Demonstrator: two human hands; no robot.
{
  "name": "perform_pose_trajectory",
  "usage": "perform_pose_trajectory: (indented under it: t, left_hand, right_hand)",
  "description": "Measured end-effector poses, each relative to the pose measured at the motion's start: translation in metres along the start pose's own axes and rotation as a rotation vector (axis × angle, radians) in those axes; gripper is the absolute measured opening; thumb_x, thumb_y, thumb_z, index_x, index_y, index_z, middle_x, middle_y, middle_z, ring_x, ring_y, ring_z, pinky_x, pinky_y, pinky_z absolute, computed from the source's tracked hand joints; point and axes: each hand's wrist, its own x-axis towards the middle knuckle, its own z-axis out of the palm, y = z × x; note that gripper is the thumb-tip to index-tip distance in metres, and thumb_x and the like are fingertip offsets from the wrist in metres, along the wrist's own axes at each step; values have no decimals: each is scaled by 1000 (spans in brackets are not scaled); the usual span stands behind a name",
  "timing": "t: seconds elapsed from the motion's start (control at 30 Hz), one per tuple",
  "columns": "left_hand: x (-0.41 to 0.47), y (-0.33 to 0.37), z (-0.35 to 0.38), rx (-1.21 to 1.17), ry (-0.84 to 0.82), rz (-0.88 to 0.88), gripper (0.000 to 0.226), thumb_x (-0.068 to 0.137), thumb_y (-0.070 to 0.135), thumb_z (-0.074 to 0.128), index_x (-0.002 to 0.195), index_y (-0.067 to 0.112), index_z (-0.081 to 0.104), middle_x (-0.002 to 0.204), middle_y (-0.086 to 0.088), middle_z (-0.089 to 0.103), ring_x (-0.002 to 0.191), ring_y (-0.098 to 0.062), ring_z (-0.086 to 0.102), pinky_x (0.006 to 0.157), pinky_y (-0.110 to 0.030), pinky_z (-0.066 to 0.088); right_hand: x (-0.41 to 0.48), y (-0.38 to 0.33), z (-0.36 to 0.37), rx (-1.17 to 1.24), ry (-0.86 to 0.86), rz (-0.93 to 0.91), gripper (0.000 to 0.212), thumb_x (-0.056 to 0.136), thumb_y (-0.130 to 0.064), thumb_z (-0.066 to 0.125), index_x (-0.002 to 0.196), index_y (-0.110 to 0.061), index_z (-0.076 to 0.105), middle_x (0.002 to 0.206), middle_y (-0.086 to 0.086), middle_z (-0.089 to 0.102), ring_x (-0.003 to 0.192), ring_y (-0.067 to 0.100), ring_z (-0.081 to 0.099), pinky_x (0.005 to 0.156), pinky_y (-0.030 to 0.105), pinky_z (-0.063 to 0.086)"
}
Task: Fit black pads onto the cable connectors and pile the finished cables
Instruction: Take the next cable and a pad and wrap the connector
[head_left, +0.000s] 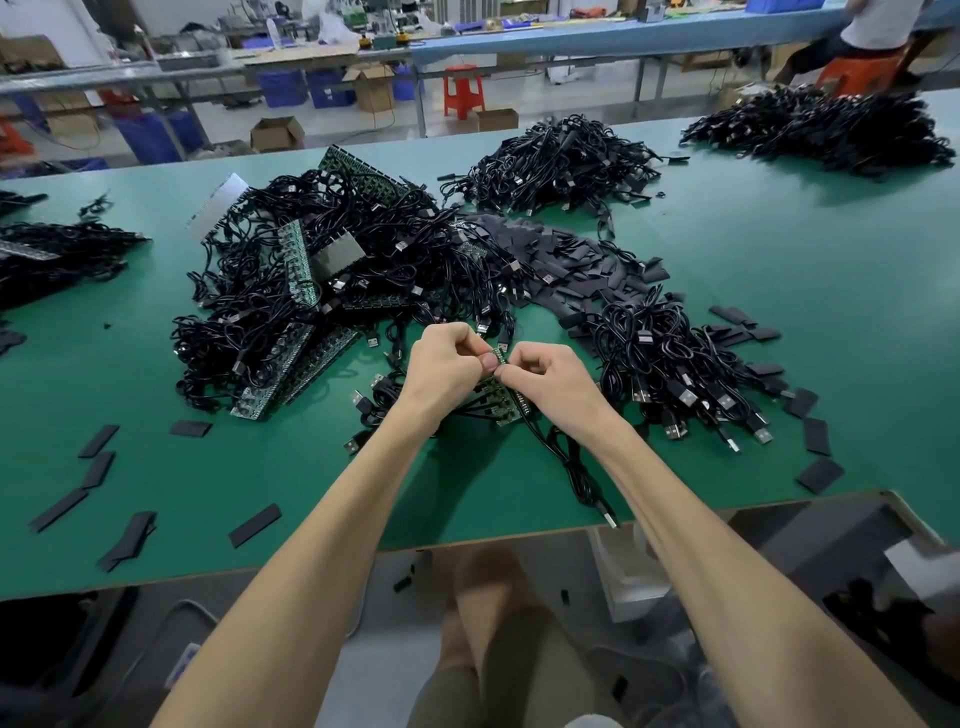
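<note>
- Hands: left hand (447, 364) and right hand (550, 376) both pinch the top end of a green connector strip (500, 387), near the front edge of the surface (467, 509)
- Risk: twisting could crack or drop the strip; trailing cable (576, 470) may snag
- Stock: black pads (571, 260) heaped mid-surface; cable pile (675, 374) beside them, towards the right edge
- Writing: none legible

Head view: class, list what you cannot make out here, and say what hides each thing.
All in the head view:
1. Whether a black pad is in the pinch: hidden by the left hand and right hand, both pinching the green board strip.
2. Far-right cable pile: blurred; single cables indistinguishable.
3. Seated person, top right: cut off by the top edge.
</note>
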Motion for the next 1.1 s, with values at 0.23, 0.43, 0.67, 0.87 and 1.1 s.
perform_pose_trajectory:
  t: [0.23,0.43,0.67,0.87,1.1]
  left_hand:
    - [-1,-2,2,-22,12,1,25,85,0,68,69,19,63,65,7,61,62,-4,54,56,-12,43]
    - [-3,-4,5,-30,40,21,23,85,2,69,71,19,63,68,6,60,65,-8,53,61,-21,42]
    - [1,-7,3,-46,-5,5,20,86,3,69,72,18,65,67,5,60,64,-10,52,64,-25,44]
    - [5,-12,-1,-104,-49,-14,17,89,5,68,76,16,66,70,4,61,69,-13,53,70,-29,45]
    - [5,-18,-4,-155,-39,4,15,94,8,67,80,13,67,64,10,57,53,4,47,54,-11,38]
  right_hand:
    - [0,0,0,-6,6,-11,33,91,-16,70,64,-16,50,50,-16,36,51,3,30,50,16,25]
    - [0,1,1,-2,9,-5,34,90,-14,69,64,-17,48,52,-15,36,52,4,29,50,16,25]
    - [-1,0,1,-32,8,2,31,92,-17,69,67,-14,51,53,-14,36,52,5,29,50,19,25]
    - [-2,-1,1,-20,12,10,29,94,-24,70,76,-3,63,60,-6,45,57,9,34,55,23,29]
    - [-4,-3,2,34,-19,16,20,94,-28,73,88,-9,75,72,0,59,67,11,47,68,28,39]
